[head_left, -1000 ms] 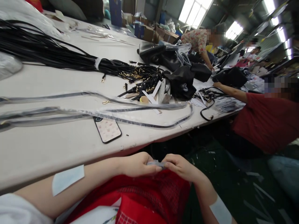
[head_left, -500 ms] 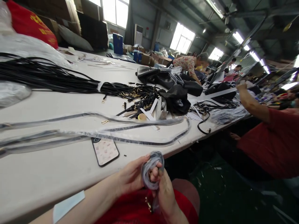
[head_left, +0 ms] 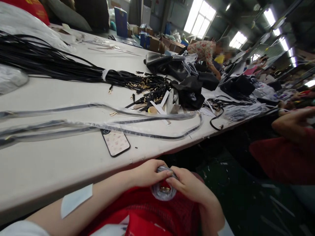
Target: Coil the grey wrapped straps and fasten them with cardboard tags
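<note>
A coiled strap in clear plastic point(head_left: 163, 196) is held over my lap, with a gold clasp point(head_left: 165, 189) showing inside the ring. My left hand point(head_left: 149, 172) grips the coil's upper left side, thumb across its top. On the upper right side, my right hand point(head_left: 185, 182) is closed on the same coil, its fingertips close to my left thumb. Plastic-sleeved black straps point(head_left: 147, 133) lie along the table beyond my hands. Beside them rests a phone in a patterned case point(head_left: 116, 143), partly under one sleeve.
The white table point(head_left: 61, 164) carries a large bundle of black straps point(head_left: 81, 70) with gold clasps, and black bags point(head_left: 188, 93) farther back. A co-worker in a red top point(head_left: 283, 157) sits at right; another in a flowered shirt point(head_left: 201, 50) leans over the table.
My hands have rolled the coil further and turned it, so its ring faces up with the clasp inside. The view has tilted down. The co-worker's raised arm at right has lowered.
</note>
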`<state>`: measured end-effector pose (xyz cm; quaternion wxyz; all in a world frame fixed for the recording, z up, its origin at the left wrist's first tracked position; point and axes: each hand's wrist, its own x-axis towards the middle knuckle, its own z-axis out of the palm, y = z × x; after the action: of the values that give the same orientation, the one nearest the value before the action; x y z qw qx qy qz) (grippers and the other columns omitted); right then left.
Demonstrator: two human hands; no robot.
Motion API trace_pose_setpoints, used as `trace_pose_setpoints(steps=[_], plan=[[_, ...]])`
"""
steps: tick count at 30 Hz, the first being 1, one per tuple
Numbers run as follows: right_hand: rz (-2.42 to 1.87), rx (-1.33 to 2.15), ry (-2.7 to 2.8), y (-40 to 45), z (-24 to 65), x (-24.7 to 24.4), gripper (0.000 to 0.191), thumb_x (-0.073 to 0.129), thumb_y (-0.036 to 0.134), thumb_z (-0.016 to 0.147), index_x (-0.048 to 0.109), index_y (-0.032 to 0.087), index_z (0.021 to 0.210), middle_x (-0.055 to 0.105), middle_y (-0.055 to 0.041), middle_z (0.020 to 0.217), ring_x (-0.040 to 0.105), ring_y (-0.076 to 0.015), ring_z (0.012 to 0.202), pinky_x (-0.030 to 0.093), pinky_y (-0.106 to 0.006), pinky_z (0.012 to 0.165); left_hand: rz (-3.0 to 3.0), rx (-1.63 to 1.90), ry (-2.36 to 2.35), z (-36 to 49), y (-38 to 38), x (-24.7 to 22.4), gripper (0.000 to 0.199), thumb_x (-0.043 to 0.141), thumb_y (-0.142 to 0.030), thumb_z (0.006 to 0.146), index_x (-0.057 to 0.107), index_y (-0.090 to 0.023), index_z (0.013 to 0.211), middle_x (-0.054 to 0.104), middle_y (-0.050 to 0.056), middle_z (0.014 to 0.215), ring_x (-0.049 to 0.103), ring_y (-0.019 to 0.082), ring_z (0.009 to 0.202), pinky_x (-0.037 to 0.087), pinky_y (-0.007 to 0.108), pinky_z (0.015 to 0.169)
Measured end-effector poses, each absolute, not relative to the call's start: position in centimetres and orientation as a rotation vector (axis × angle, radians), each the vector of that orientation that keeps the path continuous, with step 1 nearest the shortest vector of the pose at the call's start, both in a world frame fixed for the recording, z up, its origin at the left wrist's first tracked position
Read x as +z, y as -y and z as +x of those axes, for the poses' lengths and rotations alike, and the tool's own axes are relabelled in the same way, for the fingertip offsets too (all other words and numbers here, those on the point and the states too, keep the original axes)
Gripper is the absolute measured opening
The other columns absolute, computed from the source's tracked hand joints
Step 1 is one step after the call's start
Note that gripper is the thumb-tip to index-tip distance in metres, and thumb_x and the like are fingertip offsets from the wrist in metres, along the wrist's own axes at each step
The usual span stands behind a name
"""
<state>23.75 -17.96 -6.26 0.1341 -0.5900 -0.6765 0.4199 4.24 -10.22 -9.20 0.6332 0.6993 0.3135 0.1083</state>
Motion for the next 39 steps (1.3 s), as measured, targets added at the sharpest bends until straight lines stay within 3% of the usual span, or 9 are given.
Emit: trace_pose_setpoints(steps=[8, 11, 15, 18, 21, 24, 28, 33, 39], plan=[[-1.582, 1.064, 1.474, 18.2, 20.7, -9.6, 0.034, 0.051, 0.049, 0.092, 0.058, 0.017, 0.098, 0.063, -0.0021, 0.081, 0.057, -0.0164, 0.072, 0.045, -0.025, 0.066, 1.361, 0.787, -1.004, 4.7, 10.1, -9.6, 0.035, 0.055, -0.05, 0.085, 0.066, -0.017, 0.086, 0.064, 0.0, 0.071, 0.055, 0.016, 0.066, 0.043, 0.023, 0.062], [-1.544, 0.959, 1.37, 18.3, 19.4, -10.4, 0.039, 0.055, 0.049, 0.09, 0.057, 0.018, 0.113, 0.067, -0.0075, 0.097, 0.062, -0.0221, 0.09, 0.049, -0.029, 0.076, 1.113, 0.895, -1.047, 5.4, 11.1, -10.9, 0.044, 0.049, -0.06, 0.086, 0.058, -0.018, 0.076, 0.054, -0.003, 0.059, 0.049, 0.014, 0.056, 0.041, 0.024, 0.057], [-1.532, 1.076, 1.48, 18.1, 21.1, -8.8, 0.036, 0.049, 0.044, 0.094, 0.058, 0.017, 0.116, 0.069, -0.0079, 0.102, 0.063, -0.0229, 0.098, 0.049, -0.029, 0.084, 1.129, 0.753, -0.892, 4.9, 12.0, -12.1, 0.054, 0.038, -0.063, 0.09, 0.056, -0.016, 0.071, 0.059, 0.001, 0.066, 0.053, 0.016, 0.062, 0.046, 0.027, 0.063], [-1.509, 1.412, 1.829, 18.0, 23.3, -7.3, 0.03, 0.054, 0.043, 0.092, 0.064, 0.018, 0.107, 0.069, -0.0048, 0.097, 0.064, -0.021, 0.088, 0.048, -0.029, 0.081, 1.425, 0.538, -0.722, 3.7, 12.3, -11.8, 0.049, 0.036, -0.053, 0.096, 0.063, -0.013, 0.103, 0.068, 0.006, 0.088, 0.061, 0.019, 0.08, 0.049, 0.029, 0.076], [-1.426, 1.599, 2.021, 18.2, 23.7, -7.5, 0.022, 0.059, 0.036, 0.089, 0.066, 0.018, 0.1, 0.069, -0.003, 0.096, 0.062, -0.0188, 0.084, 0.046, -0.027, 0.079, 1.721, 0.422, -0.58, 3.2, 13.1, -11.6, 0.042, 0.042, -0.039, 0.096, 0.052, -0.019, 0.131, 0.067, 0.007, 0.115, 0.061, 0.019, 0.102, 0.047, 0.031, 0.092], [-1.468, 1.63, 1.899, 18.8, 22.5, -9.2, 0.019, 0.06, 0.032, 0.088, 0.066, 0.016, 0.097, 0.068, -0.0013, 0.089, 0.059, -0.0161, 0.078, 0.044, -0.024, 0.071, 1.813, 0.44, -0.645, 3.1, 14.2, -12.3, 0.035, 0.043, -0.032, 0.096, 0.057, -0.019, 0.125, 0.066, 0.008, 0.118, 0.06, 0.019, 0.107, 0.046, 0.03, 0.095], [-1.534, 1.679, 1.751, 20.4, 21.3, -11.3, 0.027, 0.07, 0.031, 0.078, 0.065, 0.014, 0.099, 0.064, 0.0012, 0.08, 0.053, -0.0133, 0.068, 0.041, -0.022, 0.063, 1.788, 0.411, -0.712, 2.4, 14.8, -13.5, 0.03, 0.043, -0.035, 0.096, 0.067, -0.018, 0.102, 0.07, 0.005, 0.094, 0.064, 0.016, 0.087, 0.05, 0.025, 0.082], [-1.523, 1.736, 1.56, 21.4, 21.0, -12.4, 0.028, 0.064, 0.024, 0.079, 0.064, 0.015, 0.106, 0.066, -0.0012, 0.087, 0.058, -0.0163, 0.078, 0.046, -0.025, 0.072, 1.66, 0.364, -0.711, 1.3, 14.6, -14.0, 0.03, 0.044, -0.034, 0.096, 0.067, -0.015, 0.101, 0.07, 0.005, 0.093, 0.064, 0.016, 0.086, 0.049, 0.024, 0.081], [-1.333, 1.899, 1.249, 21.0, 20.5, -13.0, 0.036, 0.068, 0.031, 0.078, 0.064, 0.014, 0.109, 0.067, -0.0053, 0.099, 0.061, -0.0214, 0.092, 0.047, -0.031, 0.083, 1.594, 0.328, -0.722, 1.0, 14.4, -13.9, 0.034, 0.042, -0.038, 0.097, 0.067, -0.015, 0.101, 0.069, 0.006, 0.097, 0.063, 0.017, 0.09, 0.049, 0.026, 0.083]])
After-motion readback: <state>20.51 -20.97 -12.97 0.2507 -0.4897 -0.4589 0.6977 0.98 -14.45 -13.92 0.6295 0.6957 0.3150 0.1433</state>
